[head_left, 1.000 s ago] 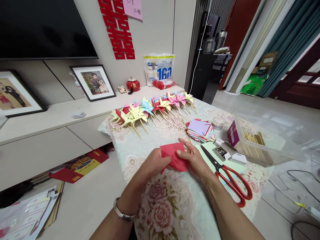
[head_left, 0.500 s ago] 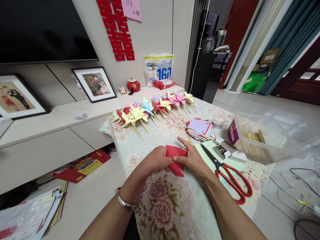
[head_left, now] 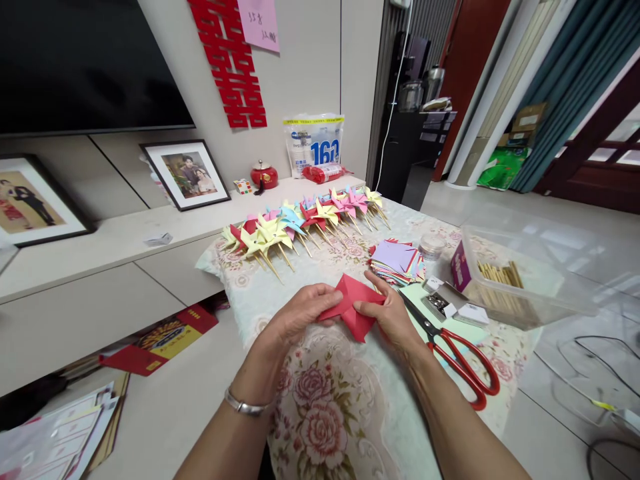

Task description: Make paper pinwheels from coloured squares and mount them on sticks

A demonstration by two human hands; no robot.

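Note:
Above the floral tablecloth, a red paper pinwheel without a stick is held between both hands. My left hand pinches its left blade. My right hand grips it from the right, the thumb pressed near the centre and the fingers behind the paper. Red-handled scissors lie just right of my right hand, partly on pale green sheets. Behind the hands is a stack of coloured paper squares. Finished pinwheels on sticks lie in a row at the back of the table.
A clear plastic box with wooden sticks stands at the table's right side. Beside it are an open small box of metal fasteners and a round clear container. A low cabinet with framed photos runs along the left.
The red paper has turned and spread flatter, showing more of its blades. My left hand has shifted from folding over it to pinching its left edge. The view has moved slightly.

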